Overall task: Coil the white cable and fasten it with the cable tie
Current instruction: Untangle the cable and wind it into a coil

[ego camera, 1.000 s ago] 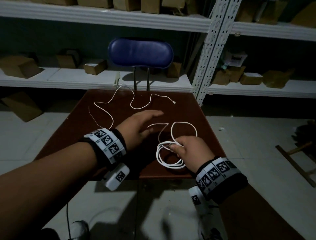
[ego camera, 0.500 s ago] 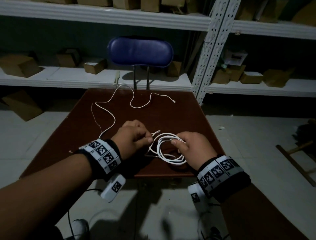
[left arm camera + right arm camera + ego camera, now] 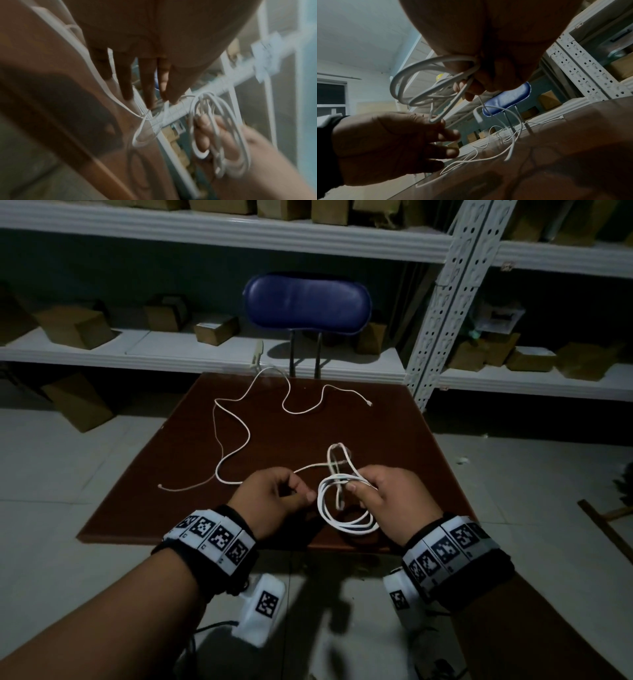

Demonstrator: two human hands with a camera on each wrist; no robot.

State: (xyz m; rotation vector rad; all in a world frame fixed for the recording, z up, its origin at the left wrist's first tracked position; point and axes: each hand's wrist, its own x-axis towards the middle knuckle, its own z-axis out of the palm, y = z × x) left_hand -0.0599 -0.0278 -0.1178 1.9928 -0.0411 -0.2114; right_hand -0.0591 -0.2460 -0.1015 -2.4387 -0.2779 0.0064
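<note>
The white cable [image 3: 248, 436] snakes over the brown table [image 3: 387, 436], its plug end [image 3: 369, 404] at the far right. My right hand [image 3: 352, 491] grips a coil of a few turns [image 3: 346, 525] just above the near edge; the coil [image 3: 423, 86] hangs from its fingers. A small loop [image 3: 337, 453] stands up behind it. My left hand [image 3: 301, 491], close on the left, pinches the strand that leads into the coil [image 3: 223, 135]. A thin pale strand [image 3: 185, 487], perhaps the tie, lies to the left of that hand.
A blue chair [image 3: 306, 302] stands behind the table. White metal shelving [image 3: 442, 313] with cardboard boxes [image 3: 73, 328] fills the back wall. Pale tiled floor [image 3: 85, 474] lies on both sides, and wooden slats [image 3: 606, 529] lie on it at right.
My left hand, stretched out flat a second ago, has closed on the cable and drawn back beside the right hand. The loose cable slid nearer and a new loop stands at the coil.
</note>
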